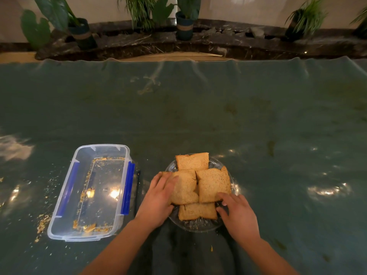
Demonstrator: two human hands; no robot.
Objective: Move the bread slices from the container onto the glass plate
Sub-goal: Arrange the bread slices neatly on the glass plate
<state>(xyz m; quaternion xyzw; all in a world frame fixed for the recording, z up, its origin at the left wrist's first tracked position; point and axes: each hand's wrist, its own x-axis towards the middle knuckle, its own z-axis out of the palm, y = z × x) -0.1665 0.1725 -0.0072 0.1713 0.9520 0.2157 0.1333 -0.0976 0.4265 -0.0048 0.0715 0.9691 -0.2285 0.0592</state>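
Note:
Several brown bread slices [213,184] lie overlapping on the glass plate [200,225] near the table's front edge. My left hand [158,197] rests flat on the left slice [185,189], fingers spread over its left edge. My right hand [238,213] touches the near edge of the right slice with its fingertips, beside the front slice [196,211]. The clear plastic container [65,195] with blue clips stands to the left of the plate and holds only crumbs.
The table is covered by a dark green glossy cloth [198,116] with crumbs scattered around the container. A thin dark stick [137,191] lies between container and plate. Potted plants [184,24] stand on a dark ledge beyond the table.

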